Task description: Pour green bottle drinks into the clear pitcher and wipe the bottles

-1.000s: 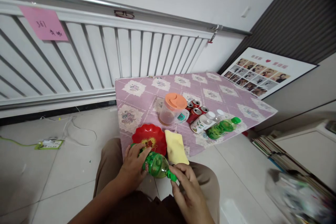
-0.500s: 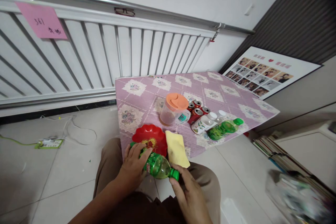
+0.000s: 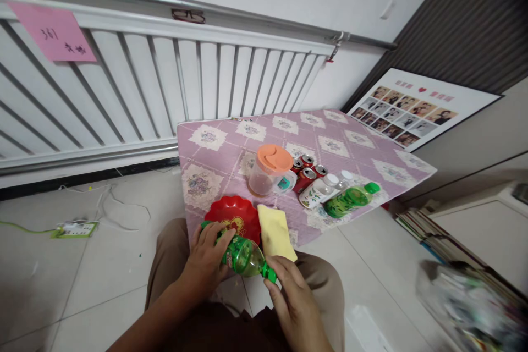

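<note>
A green-labelled plastic bottle [image 3: 243,256] lies tilted across my lap, its green cap [image 3: 269,272] toward the right. My left hand [image 3: 210,250] is wrapped round the label end of it. At the other end, my right hand [image 3: 291,286] has thumb and fingers closed on the cap and neck. Just beyond the bottle sits a red scalloped plate [image 3: 233,209] with a gold pattern, partly hidden by my left hand. A folded yellow cloth [image 3: 275,231] lies right of the plate, close to my right hand.
On the floral-clothed table [image 3: 206,170] stand a clear jug with an orange lid [image 3: 274,158], several red cans [image 3: 305,179], white-capped bottles [image 3: 315,193] and another green bottle [image 3: 348,201]. Behind runs a white radiator [image 3: 214,82]. A power strip [image 3: 74,229] lies on the floor at left.
The view has shifted slightly. The bottle stays between both hands, and a narrow gap now seems to show between its cap and neck. Everything on the table keeps its place.
</note>
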Tool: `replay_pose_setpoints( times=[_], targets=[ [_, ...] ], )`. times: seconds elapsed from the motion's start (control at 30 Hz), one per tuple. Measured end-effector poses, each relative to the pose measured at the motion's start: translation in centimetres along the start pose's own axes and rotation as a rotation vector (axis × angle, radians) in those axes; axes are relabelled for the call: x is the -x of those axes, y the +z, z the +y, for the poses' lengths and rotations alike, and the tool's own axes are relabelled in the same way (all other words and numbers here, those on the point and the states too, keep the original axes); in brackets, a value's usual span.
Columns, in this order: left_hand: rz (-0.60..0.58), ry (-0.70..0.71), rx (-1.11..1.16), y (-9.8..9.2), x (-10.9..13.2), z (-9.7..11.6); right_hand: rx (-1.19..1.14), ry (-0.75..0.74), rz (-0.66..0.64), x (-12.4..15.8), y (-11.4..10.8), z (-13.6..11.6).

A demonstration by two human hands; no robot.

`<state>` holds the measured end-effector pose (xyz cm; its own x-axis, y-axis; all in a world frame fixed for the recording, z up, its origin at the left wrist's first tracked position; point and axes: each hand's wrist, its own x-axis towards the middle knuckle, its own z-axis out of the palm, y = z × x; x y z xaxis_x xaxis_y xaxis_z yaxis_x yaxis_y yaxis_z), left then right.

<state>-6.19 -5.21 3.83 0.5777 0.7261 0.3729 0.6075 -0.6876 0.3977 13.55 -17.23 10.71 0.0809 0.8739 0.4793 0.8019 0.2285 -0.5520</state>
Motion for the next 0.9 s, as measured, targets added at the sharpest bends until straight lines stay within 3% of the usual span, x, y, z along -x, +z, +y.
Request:
replay_pose_setpoints(
  times=[0.17, 0.27, 0.43, 0.5, 0.67, 0.8, 0.9],
  targets=[
    [0.008, -0.04, 0.048, 0.0, -0.4, -0.4, 0.046, -0.008, 0.037, 0.6, -0.1, 0.9],
    [0.053, -0.118, 0.163, -0.3, -0.8, -1.2, 0.048, 0.134, 0.109, 1.3, -0.3, 2.5],
    [0.103, -0.37, 0.517, -1.1, -2.2, -1.6, 0.015, 0.547, 0.179, 1.3, -0.4, 8.7],
    [0.076, -0.496, 0.611, -1.0, -3.0, -1.4, 0.019, 0.599, 0.187, 0.5, -0.2, 11.8],
    [0.059, -0.644, 0.654, 1.0, -4.5, -1.4, 0.095, 0.631, 0.167, -1.6, 0.9, 18.1],
    [0.055, -0.627, 0.593, 3.3, -5.0, -2.1, 0.141, 0.654, 0.096, -2.4, 2.0, 20.4],
    [0.01, -0.595, 0.598, 3.9, -5.4, -2.2, 0.146, 0.671, 0.043, -2.7, 2.9, 21.2]
  ],
)
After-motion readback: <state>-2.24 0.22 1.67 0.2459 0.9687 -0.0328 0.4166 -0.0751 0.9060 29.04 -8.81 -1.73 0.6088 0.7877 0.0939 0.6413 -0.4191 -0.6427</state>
